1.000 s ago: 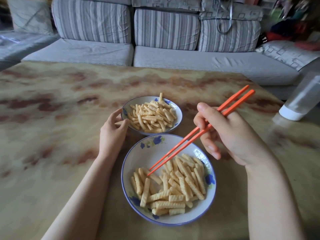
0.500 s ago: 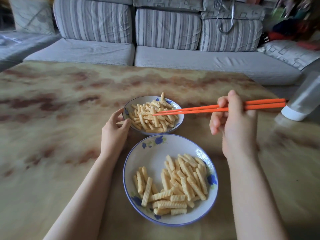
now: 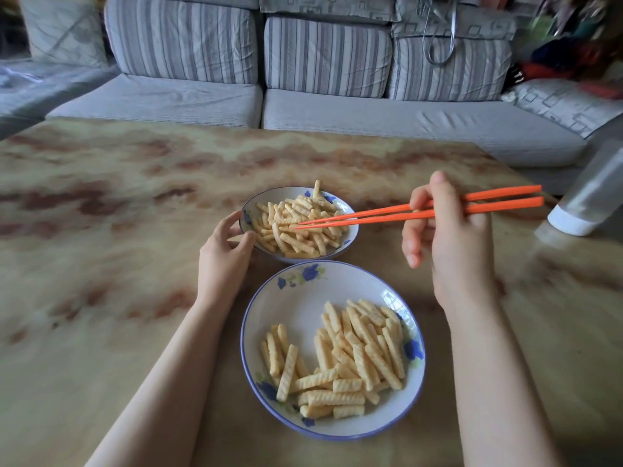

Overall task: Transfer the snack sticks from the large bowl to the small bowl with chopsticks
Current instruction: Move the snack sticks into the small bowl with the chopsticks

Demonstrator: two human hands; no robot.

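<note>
- The large bowl point(image 3: 303, 308) sits on the table point(image 3: 101, 230) toward its near edge, with snack sticks point(image 3: 357, 358) heaped in its near-right half.
- The small bowl point(image 3: 279, 194) stands just behind it, toward the far edge, piled with more of the sticks.
- The left hand point(image 3: 224, 254) grips the small bowl's left rim, thumb and fingers curled round it.
- The right hand point(image 3: 451, 237) holds the orange chopsticks point(image 3: 387, 214), fingers clamped on them.
- Their tips lie close together on the small bowl's pile.
- A clear container point(image 3: 593, 197) stands at the table's right edge.
- A striped sofa point(image 3: 323, 55) runs beyond the far edge.
</note>
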